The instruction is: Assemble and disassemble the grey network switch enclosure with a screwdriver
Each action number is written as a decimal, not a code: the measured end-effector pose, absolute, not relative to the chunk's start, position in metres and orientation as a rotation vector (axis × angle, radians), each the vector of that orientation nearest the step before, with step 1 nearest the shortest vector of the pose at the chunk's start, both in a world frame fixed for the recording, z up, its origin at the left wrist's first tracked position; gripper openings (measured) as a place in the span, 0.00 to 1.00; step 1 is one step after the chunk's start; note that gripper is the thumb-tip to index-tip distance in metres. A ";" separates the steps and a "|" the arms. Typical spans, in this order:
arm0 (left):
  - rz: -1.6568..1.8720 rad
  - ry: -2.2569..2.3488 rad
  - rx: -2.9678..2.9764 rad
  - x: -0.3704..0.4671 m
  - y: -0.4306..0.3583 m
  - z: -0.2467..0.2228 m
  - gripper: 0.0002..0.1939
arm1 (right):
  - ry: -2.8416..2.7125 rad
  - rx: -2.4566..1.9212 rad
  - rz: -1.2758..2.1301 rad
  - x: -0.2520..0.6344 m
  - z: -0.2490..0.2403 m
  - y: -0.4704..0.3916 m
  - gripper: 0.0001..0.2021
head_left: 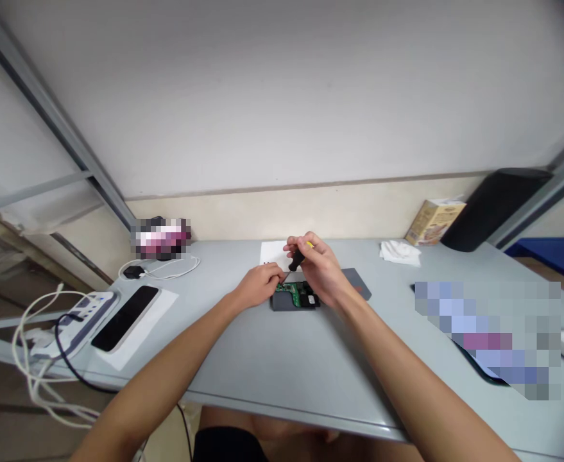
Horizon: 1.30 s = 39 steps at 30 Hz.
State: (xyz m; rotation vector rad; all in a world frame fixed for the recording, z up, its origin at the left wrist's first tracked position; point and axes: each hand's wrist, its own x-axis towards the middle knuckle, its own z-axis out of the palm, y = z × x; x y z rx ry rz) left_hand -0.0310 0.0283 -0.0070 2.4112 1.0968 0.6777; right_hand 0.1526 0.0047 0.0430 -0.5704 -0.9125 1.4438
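My right hand (321,266) grips a screwdriver (296,260) with a black and yellow handle. Its thin shaft slants down to the left, toward a device with a green circuit board (289,294) in a dark grey casing on the desk. At the upper left of this device is my left hand (262,283), its fingers curled together close to the screwdriver's tip. Whatever those fingers pinch, if anything, is hidden. A dark grey flat panel (356,283) lies behind and right of the device, partly covered by my right hand.
Behind the hands lies white paper (273,251) with small dark specks. On the grey desk (243,366), a phone (126,317), a power strip (77,324) and cables are at left. Tissues (400,252), a carton (435,221) and a black cylinder (496,208) stand right; a blurred flat object lies nearer.
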 end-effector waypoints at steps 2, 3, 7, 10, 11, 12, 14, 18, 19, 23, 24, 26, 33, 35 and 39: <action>0.678 1.097 2.409 -0.031 0.028 -0.008 0.15 | -0.921 -0.554 1.461 0.152 0.043 0.004 0.24; 0.680 1.101 2.401 -0.031 0.028 -0.008 0.15 | -0.933 -0.545 1.465 0.152 0.044 0.004 0.25; 0.690 1.109 2.360 -0.032 0.029 -0.009 0.14 | -0.925 -0.515 1.451 0.150 0.043 0.006 0.25; 0.682 1.118 2.350 -0.032 0.028 -0.009 0.14 | -0.876 -0.494 1.502 0.151 0.044 0.007 0.22; 0.682 1.118 2.350 -0.032 0.028 -0.009 0.14 | -0.862 -0.487 1.525 0.152 0.044 0.007 0.21; 0.683 1.116 2.352 -0.032 0.028 -0.009 0.14 | -0.851 -0.481 1.543 0.152 0.044 0.008 0.20; 0.686 1.107 2.359 -0.032 0.029 -0.009 0.14 | -0.843 -0.485 1.538 0.153 0.044 0.008 0.17; 0.691 1.098 2.370 -0.032 0.030 -0.010 0.14 | -0.897 -0.539 1.467 0.154 0.043 0.007 0.16; 0.694 1.096 2.370 -0.032 0.030 -0.010 0.14 | -0.908 -0.545 1.463 0.154 0.043 0.006 0.16; 0.693 1.095 2.383 -0.032 0.029 -0.010 0.15 | -0.885 -0.535 1.492 0.154 0.044 0.004 0.21; 0.689 1.100 2.385 -0.032 0.029 -0.010 0.15 | -0.883 -0.530 1.499 0.154 0.044 0.004 0.22; 0.683 1.104 2.388 -0.032 0.029 -0.009 0.15 | -0.887 -0.517 1.504 0.153 0.044 0.004 0.24; 0.673 1.102 2.379 -0.032 0.029 -0.009 0.15 | -0.828 -0.481 1.514 0.153 0.043 0.007 0.19; 0.672 1.110 2.373 -0.032 0.029 -0.008 0.15 | -0.806 -0.471 1.559 0.155 0.044 0.008 0.16; 0.669 1.139 2.360 -0.032 0.029 -0.008 0.14 | -0.872 -0.515 1.495 0.155 0.044 0.007 0.13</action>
